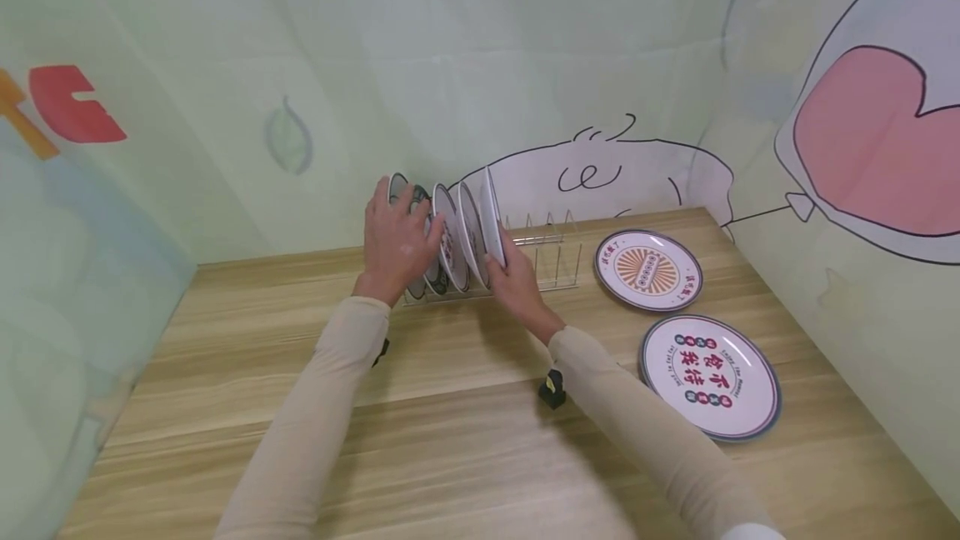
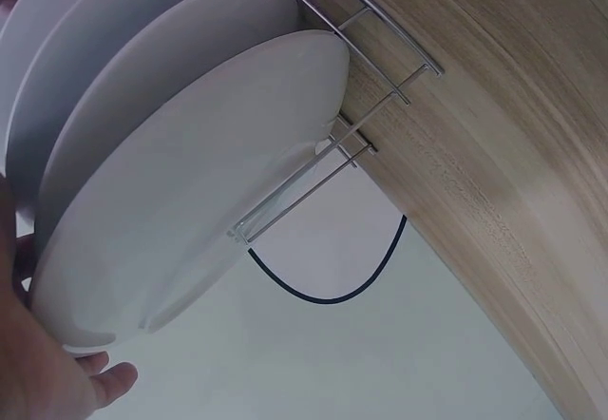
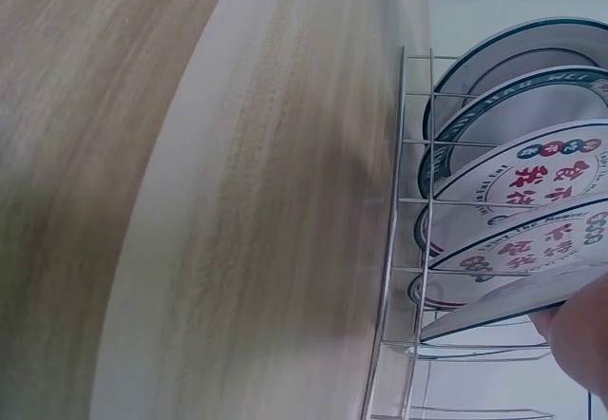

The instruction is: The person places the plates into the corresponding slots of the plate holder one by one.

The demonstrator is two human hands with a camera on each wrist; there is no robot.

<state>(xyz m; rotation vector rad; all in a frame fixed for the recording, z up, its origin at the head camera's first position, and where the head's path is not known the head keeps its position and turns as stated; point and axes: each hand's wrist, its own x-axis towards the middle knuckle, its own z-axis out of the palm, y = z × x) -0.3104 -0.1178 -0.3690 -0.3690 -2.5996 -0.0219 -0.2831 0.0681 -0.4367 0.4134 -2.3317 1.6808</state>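
Observation:
Several round plates stand on edge in a wire dish rack (image 1: 557,284). My right hand (image 1: 519,280) pinches the rightmost plate (image 1: 491,211) by its near rim; in the right wrist view this plate leans across its neighbour, its lower edge between the rack wires. At the other end of the row, my left hand (image 1: 400,244) lies over the leftmost plates. From the left wrist, the white back of the outermost plate (image 2: 190,192) shows, with fingers round its rim. Red characters mark the middle plates (image 3: 537,178).
Two more plates lie flat on the wooden table to the right: one with an orange sunburst (image 1: 649,270), and nearer, one with red characters (image 1: 711,376). Rack slots continue right of the held plate. A printed cloth backdrop (image 1: 337,107) rises behind the table.

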